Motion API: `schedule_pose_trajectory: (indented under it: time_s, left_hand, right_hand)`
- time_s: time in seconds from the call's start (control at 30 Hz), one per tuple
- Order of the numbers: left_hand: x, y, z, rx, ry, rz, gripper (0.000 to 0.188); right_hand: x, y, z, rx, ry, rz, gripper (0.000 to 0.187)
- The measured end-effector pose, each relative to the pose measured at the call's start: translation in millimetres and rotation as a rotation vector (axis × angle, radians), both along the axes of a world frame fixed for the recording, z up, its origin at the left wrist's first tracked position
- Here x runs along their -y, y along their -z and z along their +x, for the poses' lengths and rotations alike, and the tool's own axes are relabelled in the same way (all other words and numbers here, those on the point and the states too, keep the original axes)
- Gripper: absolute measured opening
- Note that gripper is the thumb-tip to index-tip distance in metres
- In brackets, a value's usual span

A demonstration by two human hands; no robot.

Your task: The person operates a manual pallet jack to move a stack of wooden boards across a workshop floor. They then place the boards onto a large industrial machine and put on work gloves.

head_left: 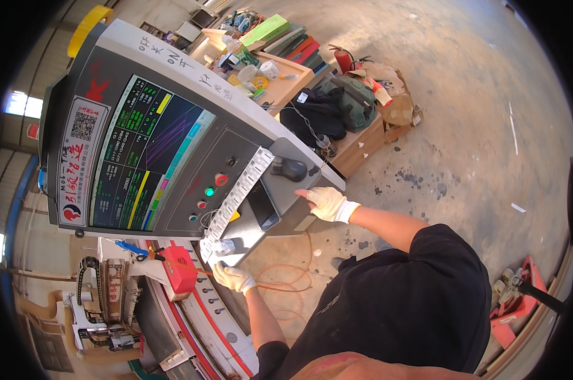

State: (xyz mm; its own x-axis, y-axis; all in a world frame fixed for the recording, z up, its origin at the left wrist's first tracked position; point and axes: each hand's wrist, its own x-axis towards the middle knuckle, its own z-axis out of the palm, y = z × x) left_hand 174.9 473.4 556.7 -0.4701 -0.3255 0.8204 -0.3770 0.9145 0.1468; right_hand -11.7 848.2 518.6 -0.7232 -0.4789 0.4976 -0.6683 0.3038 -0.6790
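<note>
My left hand (234,278), in a pale glove, is just below the lower end of a control console (248,133). Its fingers look bent and close together, and an orange hose (285,289) passes at or behind them; whether they grip it is unclear. Beside its fingertips is a small clear and white item (222,247). My right hand (329,204), gloved with a bare index fingertip, is at the console ledge with that finger stretched out, next to a black computer mouse (289,169). It holds nothing visible. A dark phone-like slab (261,204) lies between the hands, by a long white printed strip (239,196).
The console carries a lit screen (148,155) and red and green buttons (209,192). Lower left is a machine with a red box (179,272) and a blue-handled tool (134,250). A cluttered desk (293,76), a cabinet (361,145) with bags and a fire extinguisher (343,59) stand beyond.
</note>
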Motion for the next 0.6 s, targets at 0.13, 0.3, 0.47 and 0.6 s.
schedule_pose_trajectory:
  time_s: [0.13,0.3,0.47,0.6]
  left_hand:
    - [2.8,1.1,-1.7,-0.006,0.018,-0.007,0.055]
    - [6.9,2.4,-2.9,-0.005,0.023,-0.035,0.057]
    - [9.9,3.4,-2.7,-0.014,0.034,0.002,0.057]
    - [12.0,2.9,-3.6,-0.026,0.050,0.022,0.056]
  right_hand:
    - [3.8,2.8,2.8,0.023,0.029,-0.002,0.064]
    - [7.1,5.3,6.3,0.021,0.044,-0.006,0.064]
    - [6.9,5.1,8.9,0.039,0.039,0.032,0.063]
    - [8.2,3.5,12.0,0.028,0.045,-0.007,0.061]
